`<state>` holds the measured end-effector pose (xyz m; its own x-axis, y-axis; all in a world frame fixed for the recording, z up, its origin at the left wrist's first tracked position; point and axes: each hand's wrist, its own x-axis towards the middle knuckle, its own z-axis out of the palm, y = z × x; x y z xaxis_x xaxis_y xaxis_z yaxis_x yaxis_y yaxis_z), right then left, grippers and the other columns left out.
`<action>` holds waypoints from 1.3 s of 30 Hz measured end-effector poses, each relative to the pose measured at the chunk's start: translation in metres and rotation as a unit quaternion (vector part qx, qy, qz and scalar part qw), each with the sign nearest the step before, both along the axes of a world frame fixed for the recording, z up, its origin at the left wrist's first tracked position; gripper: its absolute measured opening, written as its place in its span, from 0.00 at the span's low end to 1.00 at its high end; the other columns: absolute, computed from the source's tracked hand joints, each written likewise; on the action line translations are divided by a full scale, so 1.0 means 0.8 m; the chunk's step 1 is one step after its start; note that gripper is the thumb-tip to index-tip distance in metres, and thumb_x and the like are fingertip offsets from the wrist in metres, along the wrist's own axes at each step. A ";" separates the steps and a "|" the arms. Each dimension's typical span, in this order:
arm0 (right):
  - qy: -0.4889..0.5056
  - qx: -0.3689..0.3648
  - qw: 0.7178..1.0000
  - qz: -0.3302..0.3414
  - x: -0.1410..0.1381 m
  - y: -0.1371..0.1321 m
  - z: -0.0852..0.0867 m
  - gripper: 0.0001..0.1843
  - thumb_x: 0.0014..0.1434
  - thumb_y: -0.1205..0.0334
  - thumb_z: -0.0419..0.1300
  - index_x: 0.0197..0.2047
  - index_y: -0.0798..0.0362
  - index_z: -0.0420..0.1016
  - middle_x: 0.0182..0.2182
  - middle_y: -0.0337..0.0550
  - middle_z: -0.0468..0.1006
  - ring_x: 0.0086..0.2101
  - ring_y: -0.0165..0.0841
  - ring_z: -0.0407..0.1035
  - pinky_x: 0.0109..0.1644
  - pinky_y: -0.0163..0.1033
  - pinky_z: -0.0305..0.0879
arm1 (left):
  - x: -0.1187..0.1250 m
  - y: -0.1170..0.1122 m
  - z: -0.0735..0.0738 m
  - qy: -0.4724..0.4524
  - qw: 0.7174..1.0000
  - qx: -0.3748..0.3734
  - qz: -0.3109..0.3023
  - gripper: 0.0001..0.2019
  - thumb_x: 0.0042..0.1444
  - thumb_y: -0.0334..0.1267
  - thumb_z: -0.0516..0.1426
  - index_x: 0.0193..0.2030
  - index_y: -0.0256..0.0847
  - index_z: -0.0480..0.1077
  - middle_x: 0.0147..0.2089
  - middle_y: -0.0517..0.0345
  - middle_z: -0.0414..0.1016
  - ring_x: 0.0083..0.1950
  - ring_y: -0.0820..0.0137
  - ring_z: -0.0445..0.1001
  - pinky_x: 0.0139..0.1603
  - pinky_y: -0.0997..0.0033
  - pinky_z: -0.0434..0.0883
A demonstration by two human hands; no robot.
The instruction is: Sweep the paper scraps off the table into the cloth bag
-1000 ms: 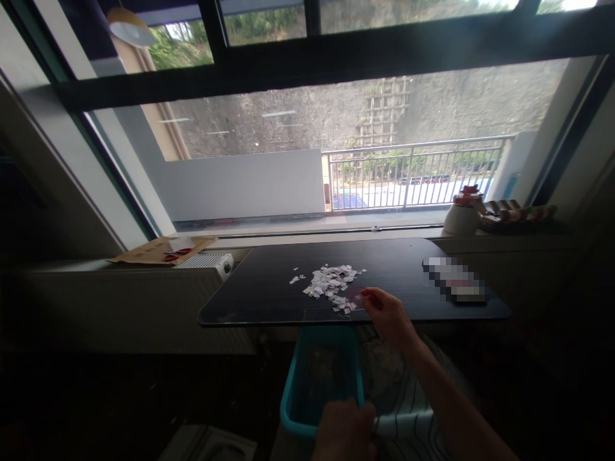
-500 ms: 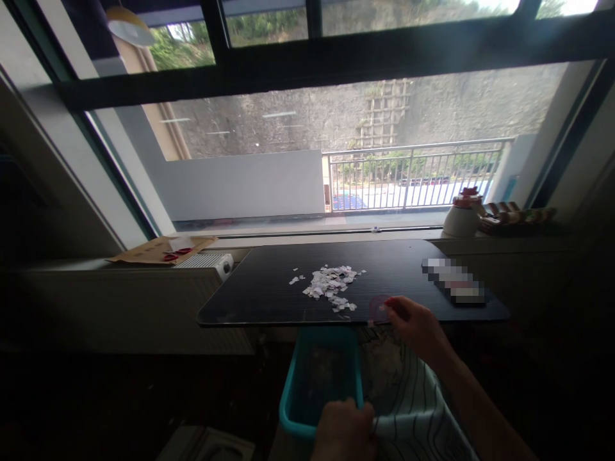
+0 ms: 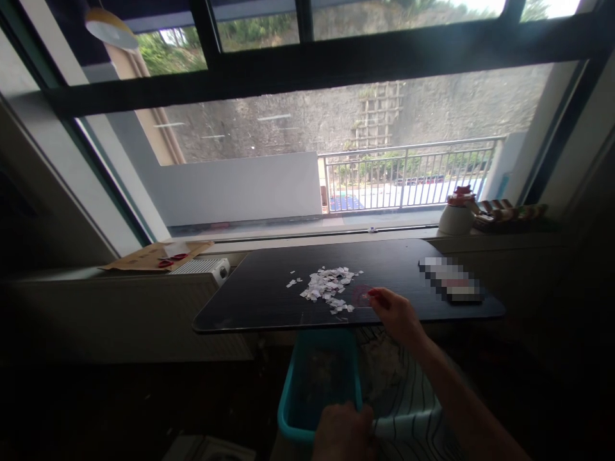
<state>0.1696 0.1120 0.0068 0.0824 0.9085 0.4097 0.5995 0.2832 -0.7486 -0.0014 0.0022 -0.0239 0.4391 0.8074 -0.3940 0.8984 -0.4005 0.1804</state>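
Pinching reddish disc [image 3: 361,296] in right hand [image 3: 394,312] beside paper scraps [image 3: 323,285] (with pixelated object [image 3: 449,280] near right edge of counter [image 3: 254,291]), clamping basin [image 3: 284,410] in left hand [image 3: 342,428].

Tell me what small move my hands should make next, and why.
I'd probably draw the nearest paper scraps toward the near edge of the table with the pinkish see-through disc. The right hand holds it just right of the scraps, and the teal bin, with the left hand on its near rim, is below that edge.
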 end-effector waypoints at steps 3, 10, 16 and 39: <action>0.008 -0.001 1.000 -0.012 0.006 -0.003 -0.001 0.15 0.56 0.55 0.54 0.41 0.52 0.76 0.33 0.44 0.81 0.35 0.37 0.75 0.39 0.40 0.67 | 0.000 -0.003 0.001 -0.010 1.000 -0.001 0.002 0.16 0.53 0.41 0.52 0.47 0.40 0.71 0.45 0.43 0.75 0.45 0.51 0.73 0.43 0.57 0.68; 0.017 -0.010 1.000 -0.002 -0.004 0.001 0.000 0.15 0.55 0.54 0.54 0.40 0.53 0.76 0.31 0.45 0.81 0.32 0.37 0.74 0.37 0.39 0.66 | 0.002 -0.005 0.004 -0.001 1.000 0.005 -0.002 0.17 0.53 0.41 0.53 0.47 0.39 0.71 0.45 0.43 0.75 0.45 0.51 0.73 0.43 0.57 0.69; 0.009 -0.004 1.000 -0.025 0.001 -0.001 0.005 0.15 0.56 0.54 0.54 0.40 0.53 0.76 0.33 0.45 0.81 0.34 0.37 0.75 0.38 0.39 0.66 | 0.001 -0.004 0.006 -0.013 1.000 0.002 0.008 0.15 0.53 0.41 0.53 0.46 0.40 0.72 0.44 0.44 0.75 0.45 0.53 0.74 0.43 0.59 0.69; -0.059 -0.037 0.996 -0.051 0.036 -0.044 0.016 0.11 0.53 0.56 0.56 0.36 0.49 0.76 0.33 0.44 0.81 0.34 0.37 0.75 0.37 0.39 0.67 | -0.001 -0.004 0.000 -0.021 1.000 0.009 0.006 0.15 0.51 0.41 0.54 0.45 0.41 0.71 0.43 0.45 0.75 0.43 0.52 0.74 0.41 0.59 0.69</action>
